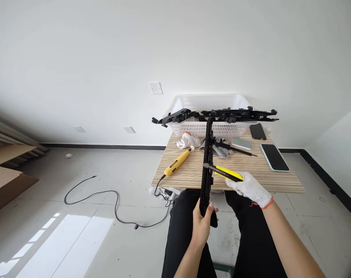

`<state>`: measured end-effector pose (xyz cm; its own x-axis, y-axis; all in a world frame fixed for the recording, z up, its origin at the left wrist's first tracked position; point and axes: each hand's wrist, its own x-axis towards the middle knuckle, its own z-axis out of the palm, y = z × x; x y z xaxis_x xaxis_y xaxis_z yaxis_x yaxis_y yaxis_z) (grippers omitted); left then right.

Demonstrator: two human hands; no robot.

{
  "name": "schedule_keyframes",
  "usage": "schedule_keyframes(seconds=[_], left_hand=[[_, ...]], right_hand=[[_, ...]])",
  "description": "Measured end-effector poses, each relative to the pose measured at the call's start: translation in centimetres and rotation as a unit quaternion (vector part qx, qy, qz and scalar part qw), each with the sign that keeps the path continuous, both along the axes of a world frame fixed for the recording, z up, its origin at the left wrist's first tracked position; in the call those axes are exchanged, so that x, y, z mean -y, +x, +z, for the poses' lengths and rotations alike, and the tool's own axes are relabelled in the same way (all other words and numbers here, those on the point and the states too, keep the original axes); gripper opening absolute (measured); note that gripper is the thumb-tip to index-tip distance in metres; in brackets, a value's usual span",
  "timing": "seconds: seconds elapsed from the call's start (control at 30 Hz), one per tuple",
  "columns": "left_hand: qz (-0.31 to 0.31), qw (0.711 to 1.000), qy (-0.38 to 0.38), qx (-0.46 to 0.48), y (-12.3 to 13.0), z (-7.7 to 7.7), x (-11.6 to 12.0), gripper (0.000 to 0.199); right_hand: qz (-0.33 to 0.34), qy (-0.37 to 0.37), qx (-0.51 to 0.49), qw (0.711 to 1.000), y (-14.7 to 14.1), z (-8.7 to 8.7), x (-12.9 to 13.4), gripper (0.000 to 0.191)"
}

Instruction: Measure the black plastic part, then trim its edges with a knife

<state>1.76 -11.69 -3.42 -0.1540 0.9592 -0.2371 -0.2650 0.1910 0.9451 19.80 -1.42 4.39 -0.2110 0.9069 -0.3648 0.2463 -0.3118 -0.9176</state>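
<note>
My left hand (202, 224), bare, is closed around the lower end of a long black plastic part (207, 170). The part stands nearly upright in front of the table, its far end overlapping the basket in view. In my right hand (252, 189), which wears a white knit glove with an orange cuff, is a yellow and black utility knife (229, 173). The knife points left, and its front end overlaps the middle of the black part. Whether the two touch, I cannot tell. Several similar black plastic parts (239, 115) lie across the basket's top.
A white plastic basket (193, 129) stands at the back of the wooden table (175, 183). On the table are a yellow corded tool (177, 163), a white glove (188, 141), a grey cloth (221, 151), a thin black screwdriver-like tool (240, 150) and a phone (275, 157). A black cable (117, 204) trails over the floor.
</note>
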Motion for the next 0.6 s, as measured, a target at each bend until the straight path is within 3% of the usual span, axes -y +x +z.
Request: schedule_keyframes(seconds=[0.1, 0.2, 0.33, 0.43, 0.6], left_hand=[[-0.004, 1.000, 0.004, -0.002, 0.0, -0.2, 0.0, 0.054], [-0.010, 1.000, 0.009, 0.000, -0.2, -0.5, 0.1, 0.056], [-0.012, 1.000, 0.022, 0.000, -0.3, -0.9, 0.2, 0.057], [-0.009, 1.000, 0.027, -0.007, -0.3, -1.2, 0.2, 0.056], [0.001, 0.999, 0.034, -0.009, 0.0, -1.6, 0.2, 0.060]], right_hand=[[-0.055, 0.018, -0.011, 0.998, 0.0, -0.3, 0.2, 0.037], [0.005, 0.012, 0.007, 1.000, 0.0, -0.7, 0.3, 0.035], [-0.064, 0.025, -0.019, 0.997, -0.1, -1.1, 0.3, 0.038], [-0.032, 0.025, 0.001, 0.999, -0.3, -1.3, 0.1, 0.038], [-0.064, 0.044, -0.012, 0.997, -0.4, -1.7, 0.0, 0.040]])
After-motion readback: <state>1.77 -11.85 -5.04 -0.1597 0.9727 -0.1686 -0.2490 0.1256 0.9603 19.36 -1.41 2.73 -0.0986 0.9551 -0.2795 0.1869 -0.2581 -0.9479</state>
